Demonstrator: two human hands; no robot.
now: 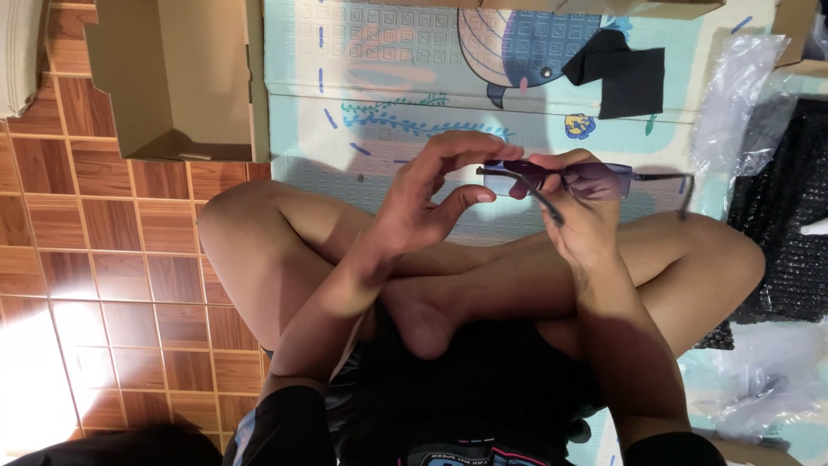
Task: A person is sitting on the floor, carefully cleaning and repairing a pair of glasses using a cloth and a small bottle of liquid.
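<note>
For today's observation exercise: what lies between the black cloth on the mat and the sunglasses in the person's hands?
In the head view, only bare patterned play mat separates the black cloth from the sunglasses.

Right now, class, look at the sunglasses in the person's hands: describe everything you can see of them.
The sunglasses have dark, purple-tinted lenses and thin dark arms; no thick frame shows around the lenses. Both arms are unfolded: one juts out at the far right end, the other crosses in front of the right hand. That hand grips them near the middle, while the left hand pinches the left lens edge with its fingertips. They are held level above the crossed legs, over a patterned play mat.
</note>
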